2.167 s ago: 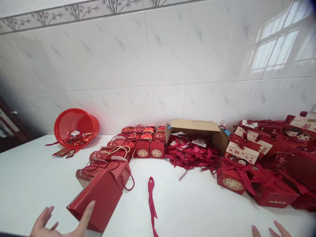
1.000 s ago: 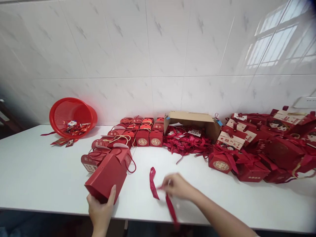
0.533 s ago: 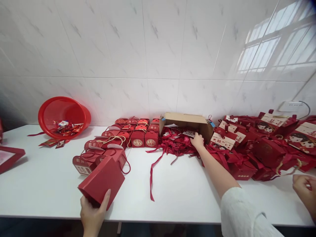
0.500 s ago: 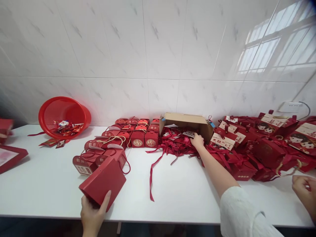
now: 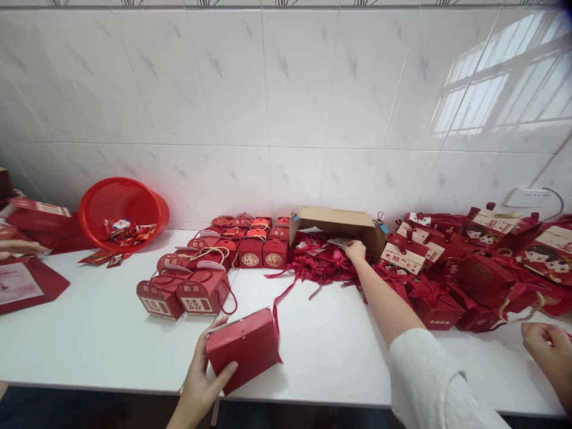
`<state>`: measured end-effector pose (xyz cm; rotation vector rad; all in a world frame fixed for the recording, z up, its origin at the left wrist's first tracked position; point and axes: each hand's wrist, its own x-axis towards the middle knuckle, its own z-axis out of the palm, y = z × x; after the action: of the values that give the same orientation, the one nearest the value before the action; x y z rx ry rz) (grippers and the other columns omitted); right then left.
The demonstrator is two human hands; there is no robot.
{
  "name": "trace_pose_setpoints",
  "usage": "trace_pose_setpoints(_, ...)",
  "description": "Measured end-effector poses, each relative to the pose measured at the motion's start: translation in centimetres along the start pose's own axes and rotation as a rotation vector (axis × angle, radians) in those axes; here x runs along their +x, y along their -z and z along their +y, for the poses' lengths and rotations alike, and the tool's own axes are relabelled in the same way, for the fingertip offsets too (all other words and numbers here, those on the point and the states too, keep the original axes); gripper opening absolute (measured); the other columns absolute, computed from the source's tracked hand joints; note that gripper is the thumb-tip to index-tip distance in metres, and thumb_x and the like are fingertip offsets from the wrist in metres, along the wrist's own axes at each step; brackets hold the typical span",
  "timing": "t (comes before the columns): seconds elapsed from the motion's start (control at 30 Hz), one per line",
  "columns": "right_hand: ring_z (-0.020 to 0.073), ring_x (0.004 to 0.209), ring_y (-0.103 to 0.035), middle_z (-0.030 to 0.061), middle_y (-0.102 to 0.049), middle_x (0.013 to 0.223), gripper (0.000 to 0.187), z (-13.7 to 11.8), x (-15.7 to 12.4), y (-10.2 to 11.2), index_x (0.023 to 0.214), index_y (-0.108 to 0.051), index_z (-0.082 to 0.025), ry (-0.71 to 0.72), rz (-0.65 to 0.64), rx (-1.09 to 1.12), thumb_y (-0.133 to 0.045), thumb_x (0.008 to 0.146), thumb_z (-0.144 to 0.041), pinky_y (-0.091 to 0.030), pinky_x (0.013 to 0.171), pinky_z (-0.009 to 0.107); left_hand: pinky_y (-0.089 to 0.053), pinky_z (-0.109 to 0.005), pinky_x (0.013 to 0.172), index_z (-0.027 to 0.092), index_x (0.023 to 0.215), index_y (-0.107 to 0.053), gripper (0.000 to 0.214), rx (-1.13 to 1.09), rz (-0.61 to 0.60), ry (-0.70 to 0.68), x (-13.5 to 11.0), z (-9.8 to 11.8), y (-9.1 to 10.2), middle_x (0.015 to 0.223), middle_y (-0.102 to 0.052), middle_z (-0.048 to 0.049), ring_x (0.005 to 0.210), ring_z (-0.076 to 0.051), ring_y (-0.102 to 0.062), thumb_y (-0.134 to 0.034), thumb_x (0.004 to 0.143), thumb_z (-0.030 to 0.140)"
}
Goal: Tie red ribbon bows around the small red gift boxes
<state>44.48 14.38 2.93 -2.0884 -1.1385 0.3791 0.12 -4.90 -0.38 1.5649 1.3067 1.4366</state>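
Observation:
Near the table's front edge my left hand (image 5: 209, 363) grips a plain red gift box (image 5: 243, 348), thumb on its near face and fingers behind. The box is tilted above the tabletop. My right hand (image 5: 356, 251) reaches into the right side of an open cardboard carton (image 5: 335, 213) lying on its side. Its fingers are closed at the edge of a heap of red ribbons (image 5: 319, 262), close to a small printed card (image 5: 338, 242); what they pinch is hidden. A loose ribbon (image 5: 276, 319) trails from the heap down behind the gift box.
Rows of small red boxes (image 5: 201, 292) stand left of the carton. Larger red gift boxes (image 5: 440, 310) pile up at right. A red basket (image 5: 125, 211) on its side holds wrapped sweets. Other people's hands show at the far right (image 5: 547, 351) and far left (image 5: 22, 247).
My left hand has carried the red gift box rightward, away from the small boxes. My right hand stays at the carton. At far left, a person's hand and more red boxes have come into view.

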Motion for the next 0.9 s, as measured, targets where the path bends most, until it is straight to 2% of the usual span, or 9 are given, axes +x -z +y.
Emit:
trace_pose_setpoints(0.07, 0.0181, 0.096, -0.059, 0.0077, -0.059, 0.112, 0.022, -0.2, 0.0, 0.0, 0.108, -0.059, -0.018, 0.014, 0.029, 0.025, -0.054, 0.09, -0.031, -0.051, 0.082, 0.036, -0.051, -0.036, 0.088, 0.018, 0.114, -0.054, 0.057, 0.013, 0.005, -0.016, 0.7, 1.4, 0.1, 0.116, -0.06, -0.0126, 0.107, -0.028, -0.058, -0.068, 0.067, 0.047)
trace_pose_setpoints(0.23, 0.0185, 0.095, -0.06, 0.0067, -0.06, 0.108, 0.024, -1.3, -0.6, 1.1, 0.106, -0.059, -0.015, 0.062, 0.139, 0.09, -0.055, 0.089, -0.032, -0.05, 0.083, 0.039, -0.055, -0.03, 0.075, 0.017, 0.095, -0.06, 0.04, 0.01, -0.055, 0.023, 1.3, 3.3, -0.2, 0.093, -0.068, -0.0092, 0.088, -0.025, -0.065, -0.069, 0.067, 0.044)
trace_pose_setpoints(0.4, 0.0216, 0.09, -0.063, 0.008, -0.069, 0.089, 0.013, -1.9, -2.8, 3.6, 0.083, -0.065, -0.013, 0.177, 0.247, 0.211, -0.064, 0.078, -0.025, -0.047, 0.086, 0.035, -0.055, -0.031, 0.074, 0.017, 0.087, -0.061, 0.038, -0.071, -0.088, 0.02, 1.0, 3.7, -1.5, 0.096, -0.068, -0.0104, 0.09, -0.025, -0.064, -0.07, 0.066, 0.046)
trace_pose_setpoints(0.57, 0.0227, 0.084, -0.065, 0.0099, -0.07, 0.086, 0.021, -1.3, -7.4, 5.3, 0.082, -0.065, -0.015, 0.301, 0.248, 0.401, -0.062, 0.074, -0.034, -0.049, 0.081, 0.033, -0.056, -0.031, 0.064, 0.016, 0.086, -0.062, 0.039, -0.102, -0.131, 0.105, 1.2, 3.3, -3.3, 0.082, -0.07, -0.0076, 0.075, -0.023, -0.066, -0.069, 0.067, 0.05)
trace_pose_setpoints(0.7, 0.0215, 0.08, -0.065, 0.0094, -0.069, 0.084, 0.034, -1.4, -12.3, 6.7, 0.084, -0.063, -0.015, 0.352, 0.192, 0.548, -0.063, 0.072, -0.046, -0.052, 0.075, 0.034, -0.056, -0.03, 0.064, 0.016, 0.087, -0.061, 0.034, -0.134, -0.149, 0.082, 1.3, 3.3, -4.6, 0.082, -0.07, -0.007, 0.073, -0.022, -0.066, -0.066, 0.071, 0.046)
trace_pose_setpoints(0.83, 0.0182, 0.076, -0.063, 0.0051, -0.067, 0.078, 0.029, -2.6, -16.4, 8.7, 0.081, -0.065, -0.017, 0.393, 0.098, 0.762, -0.07, 0.069, -0.042, -0.052, 0.072, 0.031, -0.056, -0.03, 0.068, 0.016, 0.092, -0.059, 0.032, -0.183, -0.149, 0.077, 1.3, 3.7, -5.9, 0.088, -0.07, -0.0084, 0.079, -0.022, -0.067, -0.065, 0.074, 0.042)
trace_pose_setpoints(0.9, 0.0165, 0.074, -0.062, 0.0037, -0.067, 0.076, 0.025, -3.1, -17.9, 9.5, 0.081, -0.066, -0.018, 0.413, 0.078, 0.821, -0.072, 0.069, -0.039, -0.052, 0.068, 0.028, -0.056, -0.03, 0.067, 0.017, 0.101, -0.053, 0.037, -0.239, -0.136, 0.097, 1.2, 3.9, -6.6, 0.09, -0.069, -0.0085, 0.079, -0.022, -0.067, -0.065, 0.075, 0.04)
